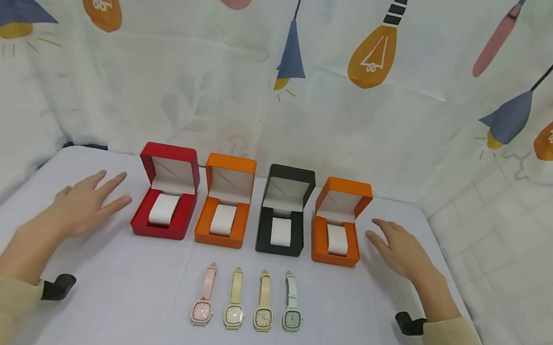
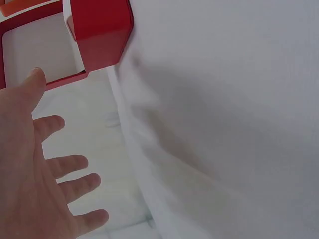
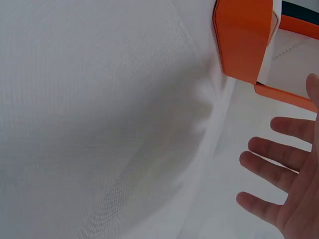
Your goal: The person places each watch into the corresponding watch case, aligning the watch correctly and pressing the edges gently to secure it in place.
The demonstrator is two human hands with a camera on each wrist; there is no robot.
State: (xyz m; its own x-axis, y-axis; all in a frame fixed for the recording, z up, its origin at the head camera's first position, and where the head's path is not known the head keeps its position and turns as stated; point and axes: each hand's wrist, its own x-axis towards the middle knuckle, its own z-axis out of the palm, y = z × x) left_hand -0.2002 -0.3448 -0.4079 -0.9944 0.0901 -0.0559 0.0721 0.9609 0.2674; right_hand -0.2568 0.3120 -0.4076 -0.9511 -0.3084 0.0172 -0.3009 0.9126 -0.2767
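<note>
Fingers spread, the left hand [image 1: 84, 205] is near one red box [image 1: 183, 218], the right hand [image 1: 403, 252] near one of two orange boxes [image 1: 335, 259]; one black box [image 1: 278, 249] stands between those, all four lids [image 1: 172, 152] raised, cushions [image 1: 163, 209] white. Four square-faced watches [image 1: 264, 301] lie on white cloth [image 1: 121, 299]: one pink, two yellow, one pale green, dial markings [image 1: 263, 318] too small to read

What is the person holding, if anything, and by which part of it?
Nothing is held. The left hand, fingers spread, is beside the red box; the right hand, likewise empty, is beside the rightmost orange box.
</note>
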